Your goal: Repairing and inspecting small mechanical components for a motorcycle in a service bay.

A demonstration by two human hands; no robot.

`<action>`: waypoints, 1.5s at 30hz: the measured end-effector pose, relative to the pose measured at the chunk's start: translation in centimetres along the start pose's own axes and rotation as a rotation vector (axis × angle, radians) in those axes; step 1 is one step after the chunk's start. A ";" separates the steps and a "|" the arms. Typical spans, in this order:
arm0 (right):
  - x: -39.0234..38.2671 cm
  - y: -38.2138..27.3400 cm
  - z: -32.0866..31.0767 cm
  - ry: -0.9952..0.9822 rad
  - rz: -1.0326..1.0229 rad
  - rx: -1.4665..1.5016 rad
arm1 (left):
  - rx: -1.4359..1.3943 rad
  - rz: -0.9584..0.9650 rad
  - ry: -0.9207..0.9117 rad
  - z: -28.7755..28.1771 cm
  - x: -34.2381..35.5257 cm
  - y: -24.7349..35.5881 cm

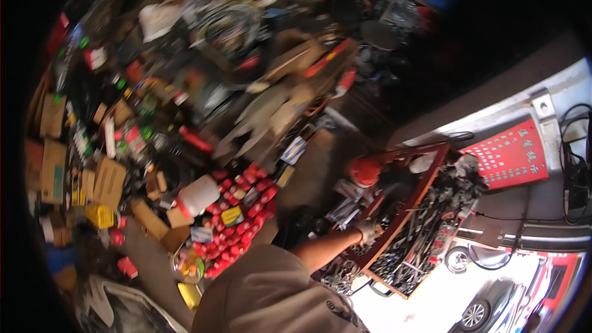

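Our right hand (369, 230), gloved, reaches out over the near edge of the red-framed tool tray (414, 200); fingers curl down among the metal tools (425, 234), grip unclear from blur. Left hand not visible. Red cans (242, 219) crowd the floor left of our arm, white jug (198, 194) beside them. Bare floor strip (314, 166) runs between cans and tray.

Red cans (237, 225) crowd the lower centre beside a white jug (198, 194), cardboard boxes (110, 180) lie at left, a red sign (510, 154) hangs at right, and a car (487, 308) sits lower right.
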State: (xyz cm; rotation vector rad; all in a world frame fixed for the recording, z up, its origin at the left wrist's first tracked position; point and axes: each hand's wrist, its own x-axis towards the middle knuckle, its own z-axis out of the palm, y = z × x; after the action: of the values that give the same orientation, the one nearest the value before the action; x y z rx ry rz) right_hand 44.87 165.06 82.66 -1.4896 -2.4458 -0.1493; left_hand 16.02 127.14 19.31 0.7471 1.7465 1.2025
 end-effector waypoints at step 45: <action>-58.3 -20.8 40.5 -1.697 0.301 1.526 | 0.214 -0.910 0.809 12.3 -79.1 -34.8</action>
State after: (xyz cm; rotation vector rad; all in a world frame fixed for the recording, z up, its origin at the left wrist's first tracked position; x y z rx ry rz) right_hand 44.57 114.77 28.41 -0.9463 -1.4637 3.0758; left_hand 62.31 53.74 9.75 -0.5259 2.4654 0.6819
